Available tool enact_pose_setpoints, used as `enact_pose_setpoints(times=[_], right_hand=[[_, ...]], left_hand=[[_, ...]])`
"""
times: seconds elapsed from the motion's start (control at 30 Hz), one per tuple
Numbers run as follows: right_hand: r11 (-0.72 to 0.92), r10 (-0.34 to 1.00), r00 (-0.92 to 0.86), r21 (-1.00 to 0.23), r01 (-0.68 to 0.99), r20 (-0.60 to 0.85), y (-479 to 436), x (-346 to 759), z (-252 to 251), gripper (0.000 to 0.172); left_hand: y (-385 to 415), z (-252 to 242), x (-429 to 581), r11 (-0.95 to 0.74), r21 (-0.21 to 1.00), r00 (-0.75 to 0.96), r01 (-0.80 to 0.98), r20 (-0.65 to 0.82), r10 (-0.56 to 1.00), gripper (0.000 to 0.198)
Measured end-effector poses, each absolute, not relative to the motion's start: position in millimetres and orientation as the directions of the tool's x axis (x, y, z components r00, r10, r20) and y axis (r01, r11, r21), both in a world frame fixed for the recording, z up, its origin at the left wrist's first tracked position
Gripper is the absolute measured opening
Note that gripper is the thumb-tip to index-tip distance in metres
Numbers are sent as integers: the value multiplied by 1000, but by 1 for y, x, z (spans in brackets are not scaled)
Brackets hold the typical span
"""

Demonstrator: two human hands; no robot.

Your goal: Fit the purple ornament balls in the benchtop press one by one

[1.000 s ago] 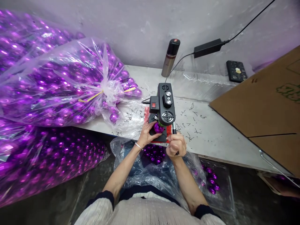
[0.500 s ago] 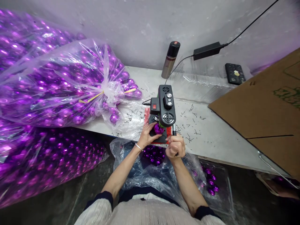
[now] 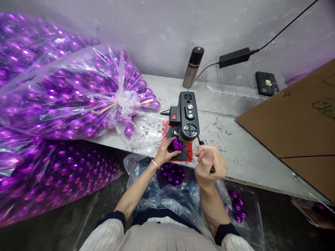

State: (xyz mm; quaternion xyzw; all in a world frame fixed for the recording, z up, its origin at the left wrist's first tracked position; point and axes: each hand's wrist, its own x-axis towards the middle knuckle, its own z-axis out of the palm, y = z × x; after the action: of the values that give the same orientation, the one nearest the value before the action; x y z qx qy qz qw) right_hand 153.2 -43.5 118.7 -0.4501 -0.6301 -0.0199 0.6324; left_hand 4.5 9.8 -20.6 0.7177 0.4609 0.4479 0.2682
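Note:
A shiny purple ball [image 3: 178, 144] sits under the head of a small black bench press [image 3: 186, 120] with two round vents and a red switch. My left hand [image 3: 164, 151] holds the ball between thumb and fingers, low over the black base plate [image 3: 180, 156]. On the press's right side, my right hand [image 3: 210, 165] is wrapped round the black grip of its lever [image 3: 200, 140]. Most of that grip is hidden in the fist. The top of the ball is partly covered by the press head.
Clear bags of purple balls [image 3: 65, 101] fill the left side. A spray can [image 3: 193, 68] stands behind the press, near a power adapter [image 3: 235, 58] and a phone [image 3: 267, 83]. A cardboard box [image 3: 293, 122] leans in at right. More purple balls [image 3: 172, 174] lie in plastic on my lap.
My right hand has swung the lever to the right and up, away from the press. The left hand stays on the ball. The view has shifted slightly.

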Motion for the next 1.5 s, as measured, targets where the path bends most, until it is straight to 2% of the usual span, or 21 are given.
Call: enact_pose_setpoints(times=[0.13, 0.23, 0.3, 0.4, 0.47, 0.57, 0.63, 0.73, 0.8, 0.87, 0.93, 1.03, 1.13, 1.17, 1.23, 1.3, 1.33, 1.4, 1.5], right_hand=[[618, 550, 188, -548, 564, 814, -42, 154, 124, 32], [641, 542, 150, -522, 563, 827, -42, 157, 115, 30], [656, 533, 135, -509, 558, 835, -42, 159, 110, 30], [660, 526, 139, -506, 555, 839, -41, 160, 105, 30], [657, 523, 140, -502, 562, 841, -41, 160, 102, 30], [658, 519, 131, -493, 569, 844, -41, 160, 101, 31], [661, 518, 130, -492, 566, 846, -40, 160, 101, 31], [666, 507, 133, -485, 566, 852, -40, 158, 101, 32], [672, 495, 128, -472, 571, 860, -39, 158, 102, 31], [679, 488, 114, -459, 573, 865, -39, 157, 103, 32], [685, 486, 105, -452, 571, 868, -39, 157, 104, 32], [691, 481, 106, -451, 565, 870, -39, 157, 104, 32], [693, 479, 100, -446, 566, 872, -39, 157, 102, 32], [694, 480, 96, -444, 567, 872, -39, 157, 102, 32], [696, 480, 92, -442, 566, 873, -39, 157, 101, 31], [697, 478, 91, -440, 567, 874, -39, 158, 100, 31], [696, 476, 92, -438, 569, 875, -39, 158, 100, 31], [693, 473, 96, -437, 574, 876, -39, 158, 100, 31], [689, 474, 101, -440, 576, 874, -38, 158, 103, 30]], left_hand=[[-11, -18, -2, -504, 748, 174, 432, 479, 861, 72], [-53, -26, -7, -646, 641, 327, 413, 558, 763, 84], [-85, -38, -6, -702, 580, 448, 413, 542, 711, 90], [-115, -52, -4, -673, 550, 473, 495, 479, 739, 93], [-112, -48, -6, -668, 537, 451, 515, 493, 744, 79], [-69, -22, -26, -652, 507, 346, 564, 571, 744, 38], [-21, 3, -49, -514, 534, 176, 672, 559, 810, 30], [56, 35, -84, -168, 573, -92, 803, 397, 913, 36], [97, 48, -101, 77, 508, -230, 858, 245, 942, 46], [124, 55, -111, 213, 416, -297, 884, 147, 943, 58], [140, 57, -117, 276, 369, -330, 887, 91, 939, 66], [151, 58, -121, 296, 366, -350, 882, 90, 932, 68], [151, 63, -123, 281, 425, -345, 861, 83, 935, 65], [147, 65, -123, 269, 494, -340, 827, 58, 939, 66], [134, 68, -120, 232, 713, -315, 661, -16, 949, 65], [113, 70, -114, 178, 914, -248, 364, -89, 965, 61], [101, 71, -109, 157, 967, -205, 199, -116, 972, 59], [74, 71, -99, 148, 985, -110, -85, -157, 981, 53], [36, 68, -79, 194, 917, 20, -350, -200, 980, 54]])
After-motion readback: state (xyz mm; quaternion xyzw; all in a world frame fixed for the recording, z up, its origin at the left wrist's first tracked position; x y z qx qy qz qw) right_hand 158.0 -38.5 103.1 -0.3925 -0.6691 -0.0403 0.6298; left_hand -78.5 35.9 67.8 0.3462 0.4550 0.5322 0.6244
